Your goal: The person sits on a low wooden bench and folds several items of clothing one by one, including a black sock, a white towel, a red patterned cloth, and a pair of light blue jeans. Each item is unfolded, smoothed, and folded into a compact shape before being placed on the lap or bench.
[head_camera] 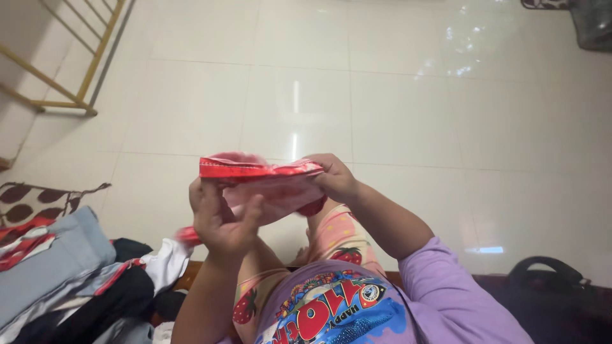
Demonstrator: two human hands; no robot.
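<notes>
I hold a small red and pink garment (261,181) up in front of me with both hands. My left hand (220,220) grips its lower left part, fingers curled into the cloth. My right hand (335,178) pinches the red upper edge at the right. The garment is stretched between the two hands above my lap. Below it show my pink trousers with a strawberry print (338,242) and my purple shirt (440,299).
A pile of folded and loose clothes (70,274), grey, black, white and red, lies at the lower left. A yellow metal rack (70,70) stands at the upper left. A black bag (548,286) sits at the lower right. Glossy white floor tiles (382,95) spread ahead.
</notes>
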